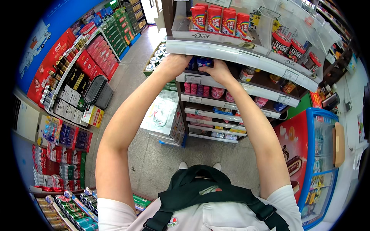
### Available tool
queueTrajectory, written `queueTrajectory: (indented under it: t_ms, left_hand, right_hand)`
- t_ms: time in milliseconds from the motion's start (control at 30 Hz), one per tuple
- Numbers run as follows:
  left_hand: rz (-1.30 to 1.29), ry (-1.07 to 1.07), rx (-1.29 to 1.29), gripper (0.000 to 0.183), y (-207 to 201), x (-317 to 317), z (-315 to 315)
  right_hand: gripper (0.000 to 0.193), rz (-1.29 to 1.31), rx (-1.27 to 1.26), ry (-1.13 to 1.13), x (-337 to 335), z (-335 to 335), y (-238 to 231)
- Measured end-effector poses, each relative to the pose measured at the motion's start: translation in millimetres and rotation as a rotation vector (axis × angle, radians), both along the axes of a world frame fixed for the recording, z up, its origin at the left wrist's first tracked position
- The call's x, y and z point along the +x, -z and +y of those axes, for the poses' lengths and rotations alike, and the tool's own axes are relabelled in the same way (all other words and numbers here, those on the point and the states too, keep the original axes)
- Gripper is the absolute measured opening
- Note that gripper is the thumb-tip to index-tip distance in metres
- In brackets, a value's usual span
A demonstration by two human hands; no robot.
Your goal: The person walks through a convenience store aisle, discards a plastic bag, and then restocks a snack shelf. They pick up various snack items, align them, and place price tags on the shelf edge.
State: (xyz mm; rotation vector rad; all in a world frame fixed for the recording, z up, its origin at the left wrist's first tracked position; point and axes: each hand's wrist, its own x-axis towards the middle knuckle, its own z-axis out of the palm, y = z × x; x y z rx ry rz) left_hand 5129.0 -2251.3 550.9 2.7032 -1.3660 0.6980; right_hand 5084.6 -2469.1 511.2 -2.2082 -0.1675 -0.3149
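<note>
Four red candy tubes (219, 19) stand in a row on the top tier of a stepped display rack (246, 57), and three dark round candy tubs (295, 48) sit to their right. Both hands reach under that tier's front edge. The left hand (173, 63) and right hand (219, 71) flank blue packets (203, 61) on the second shelf, fingers curled around them; the exact grip is hidden.

Ice cream freezer (320, 154) at right, grey basket (97, 90) on floor, red tubes (219, 19) on top shelf
</note>
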Motion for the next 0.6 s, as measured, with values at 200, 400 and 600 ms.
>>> queueTrajectory:
  t_ms: [200, 400, 600]
  left_hand:
    - [-0.001, -0.001, -0.099, 0.071, -5.0, -30.9, -2.9]
    - [-0.068, 0.222, -0.166, 0.071, -4.9, -60.1, -34.8]
    - [0.134, 0.205, -0.047, 0.05, -2.4, -52.7, -109.2]
  right_hand:
    - [0.078, -0.249, -0.015, 0.12, -30.9, 10.2, 6.7]
    - [0.05, -0.423, 0.095, 0.239, -88.8, -3.5, -2.0]
    - [0.035, -0.444, 0.027, 0.631, -126.7, -48.2, 2.4]
